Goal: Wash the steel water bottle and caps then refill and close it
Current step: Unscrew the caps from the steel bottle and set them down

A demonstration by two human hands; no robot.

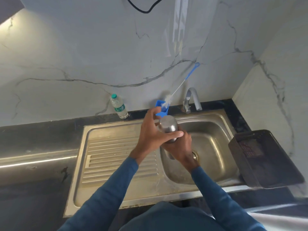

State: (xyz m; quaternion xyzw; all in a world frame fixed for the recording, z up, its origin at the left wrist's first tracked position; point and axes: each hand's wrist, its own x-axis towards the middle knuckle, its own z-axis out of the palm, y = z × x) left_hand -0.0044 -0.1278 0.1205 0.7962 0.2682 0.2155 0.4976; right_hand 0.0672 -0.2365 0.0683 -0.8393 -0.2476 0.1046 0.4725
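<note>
I hold the steel water bottle (168,126) over the sink basin (211,144), its rounded steel end pointing up toward me. My left hand (154,130) wraps round the upper part, thumb across the front. My right hand (179,147) grips the bottle lower down, hiding most of its body. Whether a cap is on it cannot be told. A blue-handled bottle brush (180,86) stands in a blue holder (160,108) behind the bottle, leaning on the wall.
A steel tap (191,99) stands behind the basin, no water running. A clear plastic bottle with a green cap (118,106) stands on the dark counter at the wall. The ribbed drainboard (115,157) lies left of the basin. A dark tray (263,157) sits at the right.
</note>
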